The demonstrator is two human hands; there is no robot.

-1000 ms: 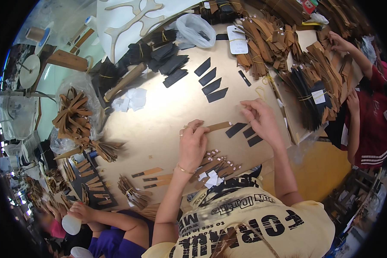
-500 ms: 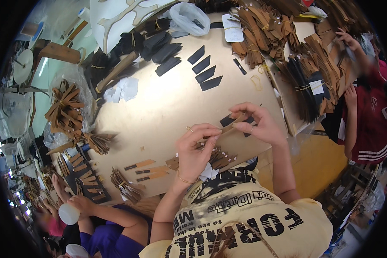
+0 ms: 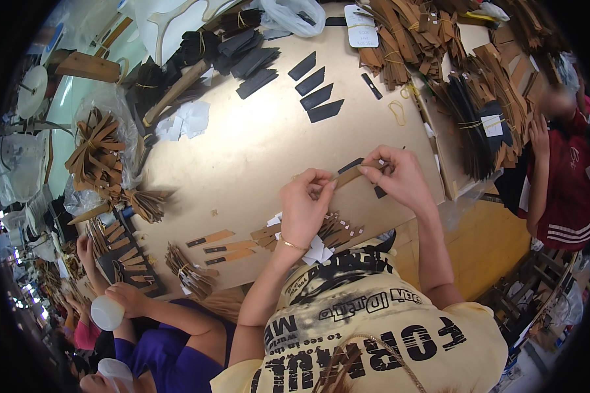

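A brown leather strip (image 3: 348,177) stretches between my two hands above the near right part of the table. My left hand (image 3: 306,204) pinches its left end with thumb and fingertips. Its other end is pinched in my right hand (image 3: 400,177). Just behind the strip lies a black strip (image 3: 351,165), and part of another black piece (image 3: 380,192) shows under my right hand. Beside my left wrist are small brown strips (image 3: 336,230) with white tags and some white paper slips (image 3: 317,251). Several brown strips with dark ends (image 3: 219,249) lie further left.
Four-sided black pieces (image 3: 316,96) lie in a row mid-table. Bundled brown strips (image 3: 396,56) and black strips (image 3: 469,128) crowd the far right; more bundles (image 3: 97,152) stand left. A co-worker in purple (image 3: 170,347) holds a white container (image 3: 107,313); another person (image 3: 560,177) is at right.
The strip, bent before, now looks straighter between my hands. My right fingers have closed in on its end. The whole view has shifted slightly. The right co-worker's raised hand has come down.
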